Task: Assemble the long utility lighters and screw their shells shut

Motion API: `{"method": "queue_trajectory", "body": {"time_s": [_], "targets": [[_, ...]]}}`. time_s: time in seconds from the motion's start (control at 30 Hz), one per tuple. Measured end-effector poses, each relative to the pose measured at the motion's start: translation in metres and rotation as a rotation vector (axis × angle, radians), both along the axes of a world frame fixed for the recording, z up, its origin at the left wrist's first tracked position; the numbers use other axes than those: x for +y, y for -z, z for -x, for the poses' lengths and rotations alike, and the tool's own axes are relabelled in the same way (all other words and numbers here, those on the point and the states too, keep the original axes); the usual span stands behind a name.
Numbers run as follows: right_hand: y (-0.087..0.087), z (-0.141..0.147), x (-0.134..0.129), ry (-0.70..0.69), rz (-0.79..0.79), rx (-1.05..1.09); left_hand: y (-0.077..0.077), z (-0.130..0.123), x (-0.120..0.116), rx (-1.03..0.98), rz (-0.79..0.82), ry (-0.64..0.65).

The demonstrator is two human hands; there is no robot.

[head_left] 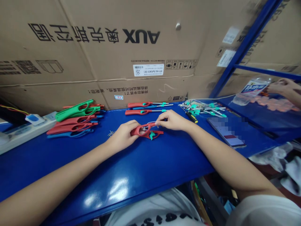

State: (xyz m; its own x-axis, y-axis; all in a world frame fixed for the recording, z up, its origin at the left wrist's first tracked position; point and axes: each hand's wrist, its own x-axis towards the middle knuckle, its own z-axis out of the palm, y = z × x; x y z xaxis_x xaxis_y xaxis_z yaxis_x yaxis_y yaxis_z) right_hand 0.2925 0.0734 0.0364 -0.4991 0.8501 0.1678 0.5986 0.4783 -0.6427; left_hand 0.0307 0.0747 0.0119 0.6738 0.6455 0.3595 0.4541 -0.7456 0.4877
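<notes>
Over the blue table, my left hand point(124, 134) is closed around the grip end of a red gas lighter casing point(144, 129). My right hand point(172, 121) pinches the narrow front end of this casing, where a thin pale wire or rod shows; exactly what sits between the fingertips is partly hidden. Just below lies another red casing piece point(161, 132) with a green trigger point(152, 135) on it. Small metal pieces point(111, 133), probably screws, lie left of my left hand.
Behind are assembled lighters point(138, 112). Red, green and blue casings point(75, 122) are piled left beside a power strip point(21, 135). Metal lighter tubes point(204, 108), a screwdriver point(191, 117) and a phone point(225, 131) lie right. Another person's hand point(285, 88) is near a plastic jar point(249, 91).
</notes>
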Motion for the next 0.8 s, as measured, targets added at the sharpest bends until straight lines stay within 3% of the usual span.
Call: {"method": "queue_trajectory", "body": {"time_s": [0.1,0.23,0.3,0.47,0.67,0.73,0.8], "targets": [[-0.006,-0.017,0.008,0.094,-0.039,0.065,-0.014,0.009,0.008,0.033,0.060,-0.069],[-0.012,-0.032,0.016,0.297,-0.056,0.242,-0.023,0.011,0.015,-0.181,0.546,-0.216],[-0.012,-0.026,0.014,0.283,-0.053,0.308,-0.022,0.002,0.012,-0.408,0.738,-0.186],[-0.002,0.019,-0.010,0.096,-0.142,0.246,-0.014,-0.029,-0.006,-0.814,0.958,-0.092],[0.008,0.044,-0.025,0.009,-0.094,0.053,-0.005,-0.031,-0.015,-0.754,0.967,-0.093],[0.008,0.041,-0.023,0.020,-0.077,-0.016,-0.003,-0.026,-0.010,-0.637,0.869,-0.119],[0.006,0.035,-0.022,0.033,-0.042,-0.107,-0.003,-0.019,-0.005,-0.484,0.656,-0.137]]}}
